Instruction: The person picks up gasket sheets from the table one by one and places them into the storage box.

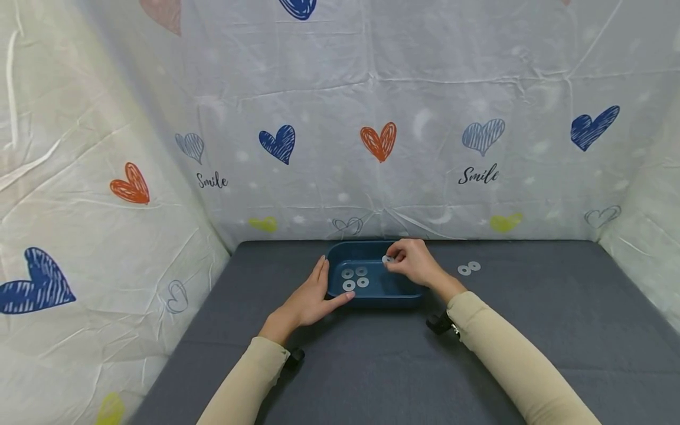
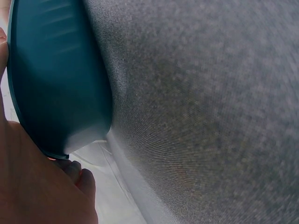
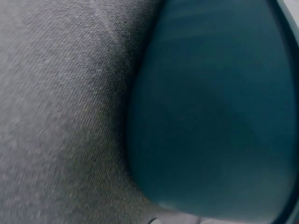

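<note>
Head view first, and there's the blue tray [image 1: 390, 289] on the grey tabletop [image 1: 372, 366], close to the heart-patterned curtain [image 1: 319, 189]. The left hand [image 1: 308, 298] is on the tray's left end, fingers fairly straight and together along the outside, the thumb spread wide from them and resting at the near rim. Across to the right hand [image 1: 414, 261]: thumb and fingertips pinch a pale ring [image 1: 386, 260] over the tray's right half. Four flat discs [image 1: 345, 288] lie inside toward the left, two by two (a neat little square, that). Out on the tabletop, right of the tray, a pair of loose washers [image 1: 460, 271] sits edge to edge or slightly overlapping; I can't tell which.

Over to the left wrist: the tray's wall fills the upper left, the left hand up against its rim, fingertips partly hidden behind.

And the right wrist: tray wall on the right, grey cloth on the left, the right hand's fingers out of shot, so no reading their grip from here.
</note>
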Motion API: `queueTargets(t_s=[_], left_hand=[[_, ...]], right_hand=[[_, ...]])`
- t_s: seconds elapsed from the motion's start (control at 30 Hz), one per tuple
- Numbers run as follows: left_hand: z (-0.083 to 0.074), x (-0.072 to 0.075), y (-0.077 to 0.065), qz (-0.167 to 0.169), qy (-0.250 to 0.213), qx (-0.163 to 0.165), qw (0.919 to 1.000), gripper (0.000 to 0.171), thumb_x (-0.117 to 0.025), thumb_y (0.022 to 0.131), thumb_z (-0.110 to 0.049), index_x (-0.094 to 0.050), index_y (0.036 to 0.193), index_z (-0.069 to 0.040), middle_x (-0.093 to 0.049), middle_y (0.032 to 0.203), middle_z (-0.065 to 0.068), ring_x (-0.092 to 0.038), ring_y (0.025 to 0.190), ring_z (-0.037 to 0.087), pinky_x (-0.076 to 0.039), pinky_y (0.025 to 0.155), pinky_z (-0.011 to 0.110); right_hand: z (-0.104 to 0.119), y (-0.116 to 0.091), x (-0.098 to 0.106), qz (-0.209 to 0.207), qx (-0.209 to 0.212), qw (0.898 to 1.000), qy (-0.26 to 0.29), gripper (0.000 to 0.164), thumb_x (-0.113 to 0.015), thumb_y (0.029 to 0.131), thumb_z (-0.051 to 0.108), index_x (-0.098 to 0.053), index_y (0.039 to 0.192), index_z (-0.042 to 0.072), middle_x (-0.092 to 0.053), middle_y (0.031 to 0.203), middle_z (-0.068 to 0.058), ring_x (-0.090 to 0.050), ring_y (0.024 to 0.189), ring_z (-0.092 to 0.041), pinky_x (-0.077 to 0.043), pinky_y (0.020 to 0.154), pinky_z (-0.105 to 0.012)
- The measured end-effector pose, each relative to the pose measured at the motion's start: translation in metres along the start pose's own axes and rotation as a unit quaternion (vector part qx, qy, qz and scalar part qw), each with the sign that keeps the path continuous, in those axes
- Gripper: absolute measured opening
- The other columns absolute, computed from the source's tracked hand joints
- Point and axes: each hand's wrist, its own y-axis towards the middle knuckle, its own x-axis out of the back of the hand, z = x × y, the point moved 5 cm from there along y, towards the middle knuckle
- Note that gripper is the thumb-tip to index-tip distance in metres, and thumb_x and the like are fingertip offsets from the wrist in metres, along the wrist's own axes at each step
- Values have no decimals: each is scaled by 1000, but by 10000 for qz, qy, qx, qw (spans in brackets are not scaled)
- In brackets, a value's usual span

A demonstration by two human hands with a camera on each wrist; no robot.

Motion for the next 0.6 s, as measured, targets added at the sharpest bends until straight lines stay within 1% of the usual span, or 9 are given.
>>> queueTargets(t_s=[0.23, 0.33, 0.53, 0.6], left_hand=[[0, 0, 1, -15, 20, -21, 10000, 119, -45, 88, -85, -2, 164, -4, 7, 172, 11, -16, 156, 33, -27, 120, 54], [0, 0, 2, -29, 38, -11, 10000, 120, -44, 88, -86, -2, 164, -4, 6, 172, 12, -16, 156, 33, -27, 120, 54], [1, -2, 3, 5, 92, 40, 9999, 121, -42, 87, -88, -1, 165, -5, 8, 172, 10, -16, 156, 32, -28, 120, 54], [1, -2, 2, -4, 72, 14, 10000, 120, -43, 87, -87, -1, 164, -5, 7, 172, 10, -16, 156, 33, -28, 120, 54]], right_hand=[[-2, 8, -9, 41, -122, 9998, -134, 18, -79, 88, 12, -77, 102, 0, -72, 98, -12, -67, 79, -19, -57, 71, -34], [-3, 12, -13, 113, -166, 9996, -194, 19, -79, 89, 12, -77, 104, 0, -72, 99, -12, -67, 79, -18, -57, 72, -34], [-4, 20, -22, 232, -138, 9993, -262, 17, -80, 88, 11, -78, 100, 0, -74, 90, -9, -67, 73, -15, -57, 69, -33], [-5, 22, -25, 295, -149, 9991, -279, 17, -80, 87, 11, -77, 99, 0, -73, 88, -8, -66, 72, -14, -57, 69, -32]])
